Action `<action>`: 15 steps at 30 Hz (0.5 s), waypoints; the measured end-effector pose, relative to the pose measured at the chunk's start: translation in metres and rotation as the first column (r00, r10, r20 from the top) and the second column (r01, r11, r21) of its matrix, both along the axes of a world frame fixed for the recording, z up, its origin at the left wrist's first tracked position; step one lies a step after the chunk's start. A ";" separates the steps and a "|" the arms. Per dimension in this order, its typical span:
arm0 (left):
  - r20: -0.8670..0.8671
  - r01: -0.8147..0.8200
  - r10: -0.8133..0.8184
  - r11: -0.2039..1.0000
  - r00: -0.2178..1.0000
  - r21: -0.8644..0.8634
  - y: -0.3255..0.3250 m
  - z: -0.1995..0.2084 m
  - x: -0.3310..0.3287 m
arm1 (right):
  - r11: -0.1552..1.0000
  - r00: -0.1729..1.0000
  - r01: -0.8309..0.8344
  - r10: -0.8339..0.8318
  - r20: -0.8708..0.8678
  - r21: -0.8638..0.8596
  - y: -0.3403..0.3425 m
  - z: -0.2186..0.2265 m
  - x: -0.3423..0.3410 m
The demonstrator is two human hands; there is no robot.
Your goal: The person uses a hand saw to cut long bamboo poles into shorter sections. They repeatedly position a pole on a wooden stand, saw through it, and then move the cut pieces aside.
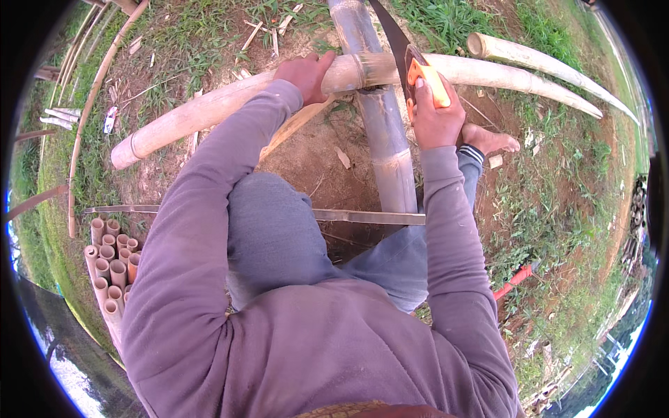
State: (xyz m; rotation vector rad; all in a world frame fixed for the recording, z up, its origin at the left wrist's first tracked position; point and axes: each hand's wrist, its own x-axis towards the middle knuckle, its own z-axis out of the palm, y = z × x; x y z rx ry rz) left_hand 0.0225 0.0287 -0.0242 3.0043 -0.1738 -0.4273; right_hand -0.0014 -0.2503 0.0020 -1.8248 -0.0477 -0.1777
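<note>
purple sweatshirt (327,341) nearest, pale bamboo (345,73) lies under the left fingers (317,68)

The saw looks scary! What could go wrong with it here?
The saw, held in the right hand, might slip or jump sideways and cut the left hand, which rests on the same pale pole.

That pole lies across a grey pole, so it could roll or shift and make the blade jerk.

The foot nearby is bare, so it might get hurt if the saw or a piece of pole dropped on it.
</note>
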 end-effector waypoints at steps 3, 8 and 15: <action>0.018 -0.019 0.019 1.000 1.000 0.022 0.017 -0.004 0.003 | 0.999 1.000 0.024 -0.024 -0.001 0.037 -0.027 0.011 -0.079; 0.039 -0.006 0.006 1.000 0.999 0.009 0.010 -0.009 0.004 | 1.000 1.000 0.003 -0.003 -0.009 -0.015 -0.072 0.034 -0.174; 0.006 -0.024 0.024 1.000 1.000 -0.008 0.008 0.000 0.009 | 0.999 0.996 0.028 -0.026 -0.086 0.022 0.010 0.020 0.002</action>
